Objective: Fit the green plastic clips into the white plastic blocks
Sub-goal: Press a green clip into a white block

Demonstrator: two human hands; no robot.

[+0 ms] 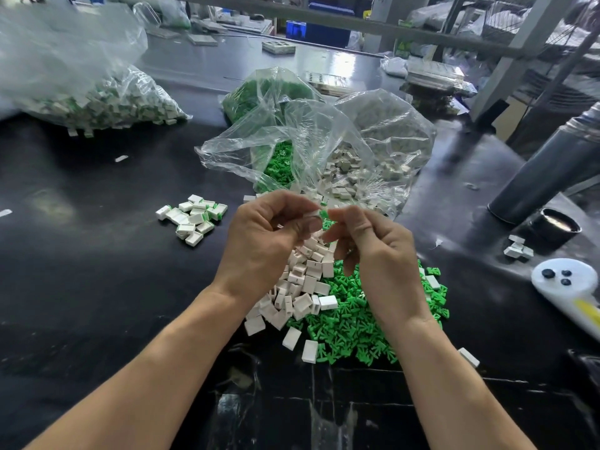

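Your two forearms reach in from the bottom edge, bare, over the black table (97,254). From there, the biggest things first: a large clear bag (81,76) at the far left, stuffed with white blocks that show green at their ends, and a second clear bag (373,131) lying open in the middle, with white blocks inside and green clips spilling at its mouth. Behind that one sits a third bag of green clips (256,92). A dark tube (545,170) leans at the right edge.

Below your hands lie two loose heaps, touching each other — the pile of green clips (357,319) on the right and the pile of white blocks (298,287) on the left, a few blocks strayed onto the green. Well to the left of them sits a small cluster of fitted blocks (191,219), each showing a green end.

Your left hand (259,245) is curled, fingertips pinching a white block (311,215) held above the heaps. Your right hand (380,251) pinches a green clip (323,214) between thumb and forefinger, its other fingers loosely bent. Clip and block meet right at your fingertips — whether the clip is partly seated in the block I cannot tell, since your fingers hide the joint.
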